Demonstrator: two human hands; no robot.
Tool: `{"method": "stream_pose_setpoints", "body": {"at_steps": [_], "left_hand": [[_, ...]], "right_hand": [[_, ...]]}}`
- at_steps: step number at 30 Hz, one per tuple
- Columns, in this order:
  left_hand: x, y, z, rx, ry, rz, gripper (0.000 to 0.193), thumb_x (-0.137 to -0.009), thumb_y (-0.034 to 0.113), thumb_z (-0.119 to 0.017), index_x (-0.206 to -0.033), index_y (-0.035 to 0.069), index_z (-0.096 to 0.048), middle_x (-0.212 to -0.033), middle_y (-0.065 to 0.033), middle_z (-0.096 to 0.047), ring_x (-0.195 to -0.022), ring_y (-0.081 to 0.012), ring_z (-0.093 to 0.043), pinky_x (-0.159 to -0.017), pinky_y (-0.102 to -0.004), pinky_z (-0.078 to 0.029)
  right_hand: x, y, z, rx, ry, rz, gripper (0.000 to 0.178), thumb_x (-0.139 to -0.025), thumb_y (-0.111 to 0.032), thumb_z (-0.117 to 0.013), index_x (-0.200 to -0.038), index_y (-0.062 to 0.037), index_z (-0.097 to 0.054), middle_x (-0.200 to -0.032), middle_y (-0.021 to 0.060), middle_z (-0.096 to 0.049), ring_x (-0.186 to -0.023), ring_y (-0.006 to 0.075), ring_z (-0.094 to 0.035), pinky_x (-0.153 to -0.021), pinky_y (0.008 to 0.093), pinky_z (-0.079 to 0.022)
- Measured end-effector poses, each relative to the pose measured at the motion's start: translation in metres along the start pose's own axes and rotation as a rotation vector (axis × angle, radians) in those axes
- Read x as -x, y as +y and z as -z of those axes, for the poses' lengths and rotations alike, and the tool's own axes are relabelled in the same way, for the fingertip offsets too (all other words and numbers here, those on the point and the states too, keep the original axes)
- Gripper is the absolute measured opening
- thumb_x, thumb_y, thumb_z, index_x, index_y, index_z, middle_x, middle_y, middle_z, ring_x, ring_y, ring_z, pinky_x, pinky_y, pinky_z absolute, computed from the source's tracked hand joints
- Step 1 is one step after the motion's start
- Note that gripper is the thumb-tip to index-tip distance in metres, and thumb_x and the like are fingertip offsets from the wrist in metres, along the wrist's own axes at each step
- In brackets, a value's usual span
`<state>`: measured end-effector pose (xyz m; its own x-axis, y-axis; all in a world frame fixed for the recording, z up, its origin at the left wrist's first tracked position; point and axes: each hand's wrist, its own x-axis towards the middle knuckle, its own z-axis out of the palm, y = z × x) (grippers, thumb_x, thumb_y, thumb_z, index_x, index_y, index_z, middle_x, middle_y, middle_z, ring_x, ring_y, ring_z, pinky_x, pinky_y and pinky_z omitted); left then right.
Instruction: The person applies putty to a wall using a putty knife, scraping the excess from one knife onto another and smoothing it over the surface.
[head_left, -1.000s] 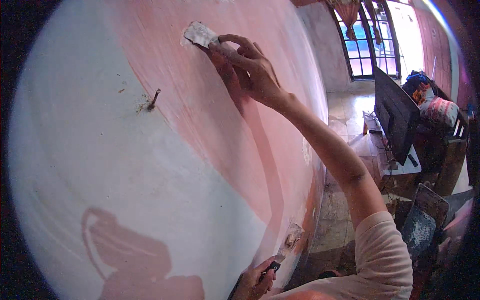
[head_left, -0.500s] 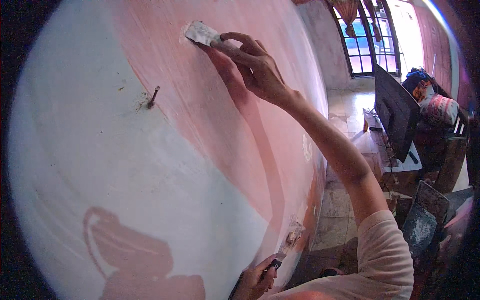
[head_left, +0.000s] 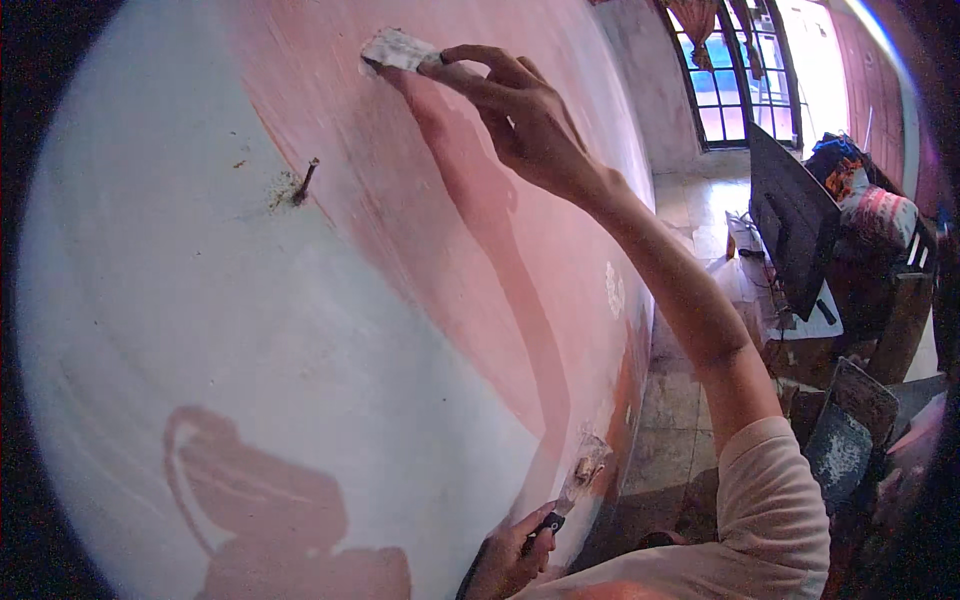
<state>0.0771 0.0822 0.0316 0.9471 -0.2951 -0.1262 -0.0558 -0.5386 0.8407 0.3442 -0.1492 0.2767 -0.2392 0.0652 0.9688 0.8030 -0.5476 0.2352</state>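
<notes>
bright window (head_left: 735, 85) daylight, soft shadows on wall (head_left: 250, 330), fisheye-bent dark rim

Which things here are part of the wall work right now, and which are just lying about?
In use:
- right hand pressing a small flat pad against the wall
- left hand gripping a putty knife

Lying about:
- nail sticking out of the wall
- dark flat screen
- window
- board leaning at lower right

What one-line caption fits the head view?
Right hand presses a scraper blade to the pink-and-white wall; left hand holds a putty knife.
</notes>
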Motion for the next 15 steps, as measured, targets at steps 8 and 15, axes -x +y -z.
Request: {"method": "stream_pose_setpoints", "body": {"at_steps": [8, 15], "left_hand": [[-0.001, -0.008, 0.0, 0.106, 0.012, 0.026, 0.054, -0.094, 0.05, -0.047, -0.124, 0.007, -0.056, -0.068, -0.0031, -0.048, -0.06, -0.013, -0.044, -0.053, -0.0285, -0.038], [0.001, -0.003, 0.001, 0.215, -0.031, 0.228, 0.056, -0.094, 0.053, -0.045, -0.12, 0.005, -0.057, -0.067, -0.0007, -0.047, -0.059, -0.0126, -0.042, -0.052, -0.0288, -0.037]], "right_hand": [[0.03, -0.02, 0.012, 0.018, -0.127, -0.161, 0.049, -0.075, 0.0, -0.059, -0.122, -0.0148, -0.059, -0.125, 0.0082, -0.055, -0.113, 0.028, -0.052, -0.094, 0.0405, -0.043], [-0.008, -0.02, 0.011, -0.003, -0.013, -0.03, 0.057, -0.072, 0.009, -0.052, -0.123, -0.0148, -0.058, -0.121, 0.0126, -0.057, -0.111, 0.0314, -0.052, -0.09, 0.0403, -0.044]]}}
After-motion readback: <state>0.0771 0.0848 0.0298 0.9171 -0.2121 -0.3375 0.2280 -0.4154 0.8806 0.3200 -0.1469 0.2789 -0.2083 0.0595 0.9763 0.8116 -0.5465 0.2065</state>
